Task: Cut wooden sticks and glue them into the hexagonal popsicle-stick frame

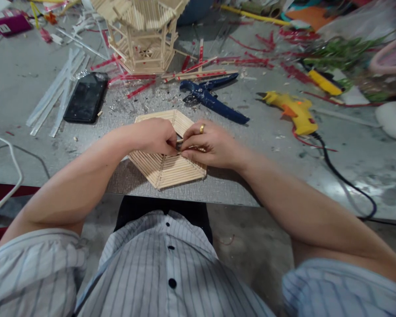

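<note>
A hexagonal panel of thin wooden sticks (pixel 181 172) lies at the table's near edge, its sticks laid in rings that narrow toward the middle. Over its centre, my left hand (pixel 158 135) is closed, thumb and fingertips pressed together. My right hand (pixel 211 143), with a ring on one finger, pinches at the same spot from the other side. The fingertips of both hands nearly meet. Whatever small piece they pinch is mostly hidden; a short bit of stick seems to show between them.
Beyond the panel stand a stick-built pavilion model (pixel 141 44) and blue cutting pliers (pixel 214 99). A black phone (pixel 86 97) lies by clear glue sticks (pixel 57 90) at left. At right, a yellow glue gun (pixel 293 110) trails a black cord (pixel 333 169). Red scraps (pixel 237 61) litter the back.
</note>
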Available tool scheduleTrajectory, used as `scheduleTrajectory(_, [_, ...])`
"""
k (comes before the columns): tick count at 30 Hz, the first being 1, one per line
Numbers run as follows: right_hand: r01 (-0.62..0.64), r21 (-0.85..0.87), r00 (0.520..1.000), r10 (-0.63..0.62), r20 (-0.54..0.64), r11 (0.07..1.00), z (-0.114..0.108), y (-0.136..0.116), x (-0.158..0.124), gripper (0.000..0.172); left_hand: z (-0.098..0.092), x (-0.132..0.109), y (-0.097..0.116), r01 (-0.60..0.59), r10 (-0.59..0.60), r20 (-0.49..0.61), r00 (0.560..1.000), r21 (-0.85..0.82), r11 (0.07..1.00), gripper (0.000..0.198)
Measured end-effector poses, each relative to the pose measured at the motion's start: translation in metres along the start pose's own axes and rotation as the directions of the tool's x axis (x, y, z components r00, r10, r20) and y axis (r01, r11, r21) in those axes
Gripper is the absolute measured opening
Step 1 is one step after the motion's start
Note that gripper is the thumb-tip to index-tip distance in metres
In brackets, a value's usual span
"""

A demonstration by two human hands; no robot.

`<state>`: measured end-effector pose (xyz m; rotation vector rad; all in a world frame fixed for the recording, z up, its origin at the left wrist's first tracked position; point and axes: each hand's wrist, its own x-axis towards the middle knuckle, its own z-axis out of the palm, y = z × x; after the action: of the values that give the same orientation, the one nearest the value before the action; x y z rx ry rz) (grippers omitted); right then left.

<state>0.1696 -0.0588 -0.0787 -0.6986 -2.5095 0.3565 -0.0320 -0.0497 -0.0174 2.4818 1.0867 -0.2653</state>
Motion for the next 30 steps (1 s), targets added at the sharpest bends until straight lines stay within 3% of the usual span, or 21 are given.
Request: scheduleTrajectory(30, [-0.024,-0.034,0.999,0.025,0.028,0.999,0.0015,-0.0051,0.0047,0.022,-0.0024,0.003,0.0019,-0.019,0.018,0.014,1.0,0.082,0.996,0.025])
